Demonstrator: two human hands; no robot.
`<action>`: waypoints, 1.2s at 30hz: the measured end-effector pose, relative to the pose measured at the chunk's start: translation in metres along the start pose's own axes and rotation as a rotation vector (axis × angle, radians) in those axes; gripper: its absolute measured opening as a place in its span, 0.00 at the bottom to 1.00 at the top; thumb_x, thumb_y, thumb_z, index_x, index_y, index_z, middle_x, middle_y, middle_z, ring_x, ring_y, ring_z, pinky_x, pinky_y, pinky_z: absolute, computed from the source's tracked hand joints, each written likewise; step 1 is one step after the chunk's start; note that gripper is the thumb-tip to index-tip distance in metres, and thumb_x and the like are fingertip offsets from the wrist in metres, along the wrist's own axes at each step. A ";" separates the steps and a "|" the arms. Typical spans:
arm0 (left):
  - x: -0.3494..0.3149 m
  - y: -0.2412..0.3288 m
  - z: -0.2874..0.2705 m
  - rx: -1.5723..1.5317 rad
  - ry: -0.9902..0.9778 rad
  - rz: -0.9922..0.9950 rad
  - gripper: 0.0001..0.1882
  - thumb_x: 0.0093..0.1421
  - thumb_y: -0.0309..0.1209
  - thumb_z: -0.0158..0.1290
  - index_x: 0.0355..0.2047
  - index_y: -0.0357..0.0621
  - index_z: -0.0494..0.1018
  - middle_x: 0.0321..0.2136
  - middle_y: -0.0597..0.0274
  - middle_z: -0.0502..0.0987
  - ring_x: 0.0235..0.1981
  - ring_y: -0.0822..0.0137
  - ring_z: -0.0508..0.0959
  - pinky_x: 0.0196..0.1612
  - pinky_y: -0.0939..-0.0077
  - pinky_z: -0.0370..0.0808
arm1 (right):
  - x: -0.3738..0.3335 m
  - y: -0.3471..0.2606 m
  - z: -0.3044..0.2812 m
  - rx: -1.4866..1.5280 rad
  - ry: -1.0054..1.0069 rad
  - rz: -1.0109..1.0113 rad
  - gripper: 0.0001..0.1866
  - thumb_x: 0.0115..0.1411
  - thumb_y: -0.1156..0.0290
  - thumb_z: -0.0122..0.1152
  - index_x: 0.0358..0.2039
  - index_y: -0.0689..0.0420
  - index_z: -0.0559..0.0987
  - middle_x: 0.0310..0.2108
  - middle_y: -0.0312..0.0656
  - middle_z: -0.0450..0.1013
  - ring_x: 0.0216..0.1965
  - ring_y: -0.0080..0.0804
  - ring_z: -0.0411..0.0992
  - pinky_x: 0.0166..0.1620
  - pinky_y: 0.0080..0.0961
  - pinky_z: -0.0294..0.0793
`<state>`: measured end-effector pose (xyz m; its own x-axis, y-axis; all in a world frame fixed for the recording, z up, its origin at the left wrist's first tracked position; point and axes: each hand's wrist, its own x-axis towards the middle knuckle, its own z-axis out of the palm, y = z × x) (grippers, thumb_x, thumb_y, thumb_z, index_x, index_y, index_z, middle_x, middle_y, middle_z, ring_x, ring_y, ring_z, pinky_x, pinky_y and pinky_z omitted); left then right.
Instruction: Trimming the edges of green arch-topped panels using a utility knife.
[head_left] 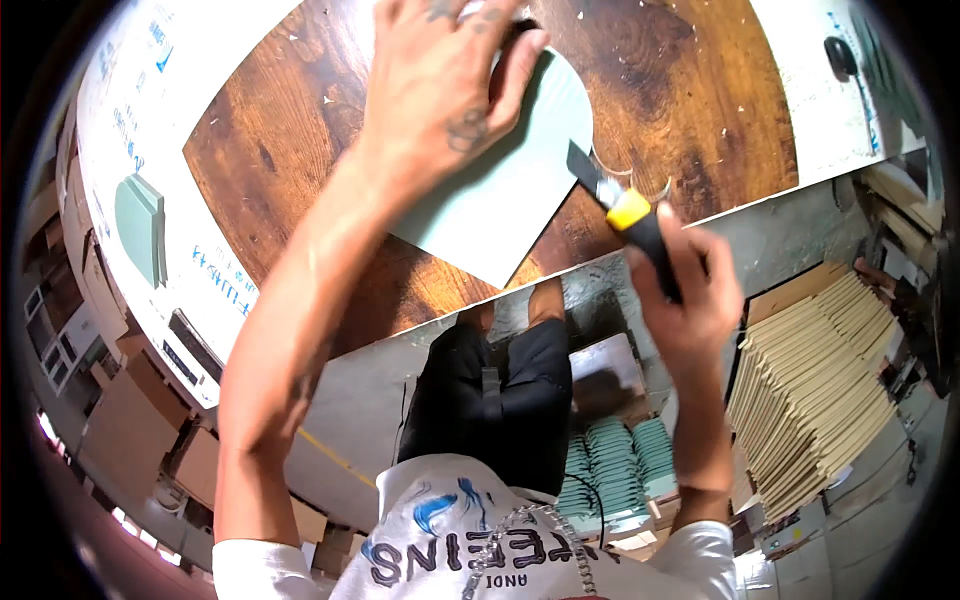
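Note:
A pale green, foam-like sheet lies on the wood-patterned tabletop, its rounded side at the upper right and a corner pointing toward me. My left hand is over its far part, fingers bent and partly cut off by the picture's top edge. A small dark thing shows between thumb and forefinger; its kind is hidden. In my right hand is a utility knife with a black and yellow handle, fingers closed round it. Its blade is out, close to the sheet's right edge. A thin curled offcut lies near the blade.
The wood-patterned board lies on a white table; small scraps dot it. Several stacked green pieces rest at left, a black object at right. Below stand a box of cream pieces and stacked green pieces.

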<state>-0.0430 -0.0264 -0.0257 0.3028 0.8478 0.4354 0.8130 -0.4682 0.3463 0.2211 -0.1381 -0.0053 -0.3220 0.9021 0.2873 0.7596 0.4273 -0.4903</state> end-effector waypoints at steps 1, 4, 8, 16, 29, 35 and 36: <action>-0.005 0.005 0.001 0.031 0.117 -0.107 0.28 0.63 0.42 0.56 0.49 0.24 0.72 0.44 0.30 0.73 0.53 0.40 0.68 0.51 0.40 0.64 | -0.013 -0.005 -0.004 -0.040 -0.013 0.049 0.28 0.52 0.68 0.78 0.54 0.54 0.81 0.34 0.41 0.73 0.30 0.36 0.75 0.29 0.30 0.78; -0.034 0.039 -0.013 0.234 -0.014 -0.545 0.34 0.68 0.48 0.51 0.60 0.26 0.66 0.53 0.24 0.66 0.58 0.36 0.65 0.57 0.35 0.64 | -0.026 -0.021 -0.003 -0.060 -0.026 0.154 0.31 0.48 0.69 0.79 0.55 0.54 0.80 0.35 0.43 0.72 0.31 0.39 0.75 0.30 0.33 0.78; -0.046 0.042 -0.007 0.280 0.038 -0.521 0.30 0.65 0.41 0.56 0.54 0.23 0.68 0.48 0.30 0.68 0.52 0.40 0.66 0.55 0.39 0.62 | -0.018 -0.016 -0.002 -0.075 0.006 0.118 0.30 0.48 0.69 0.79 0.54 0.53 0.81 0.35 0.40 0.72 0.30 0.37 0.74 0.30 0.32 0.78; -0.048 0.040 -0.010 0.274 -0.021 -0.486 0.32 0.69 0.48 0.52 0.56 0.25 0.69 0.47 0.32 0.68 0.51 0.43 0.67 0.55 0.42 0.66 | 0.009 0.002 0.003 -0.059 0.048 0.019 0.28 0.48 0.71 0.80 0.52 0.54 0.82 0.34 0.37 0.71 0.30 0.33 0.74 0.31 0.30 0.77; -0.045 0.041 -0.014 0.257 -0.049 -0.514 0.31 0.68 0.46 0.54 0.57 0.27 0.69 0.48 0.35 0.67 0.52 0.46 0.66 0.54 0.45 0.68 | 0.085 0.028 0.012 -0.017 -0.008 -0.177 0.24 0.51 0.66 0.78 0.49 0.55 0.84 0.32 0.42 0.76 0.28 0.33 0.76 0.28 0.28 0.77; -0.046 0.033 -0.011 0.165 -0.052 -0.440 0.31 0.67 0.45 0.55 0.59 0.30 0.68 0.50 0.38 0.67 0.54 0.47 0.66 0.56 0.46 0.65 | 0.083 0.029 0.000 0.016 -0.115 -0.083 0.23 0.51 0.66 0.78 0.48 0.57 0.84 0.30 0.41 0.76 0.28 0.32 0.76 0.27 0.27 0.76; -0.043 0.035 -0.011 0.164 -0.048 -0.436 0.31 0.67 0.45 0.55 0.59 0.30 0.68 0.50 0.38 0.67 0.54 0.47 0.66 0.56 0.46 0.65 | 0.080 0.029 -0.002 0.013 -0.110 -0.084 0.23 0.51 0.66 0.78 0.48 0.57 0.84 0.30 0.41 0.76 0.28 0.32 0.76 0.27 0.27 0.76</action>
<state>-0.0329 -0.0819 -0.0231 -0.0651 0.9692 0.2377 0.9363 -0.0231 0.3506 0.2190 -0.0533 0.0053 -0.4446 0.8640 0.2360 0.7204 0.5016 -0.4790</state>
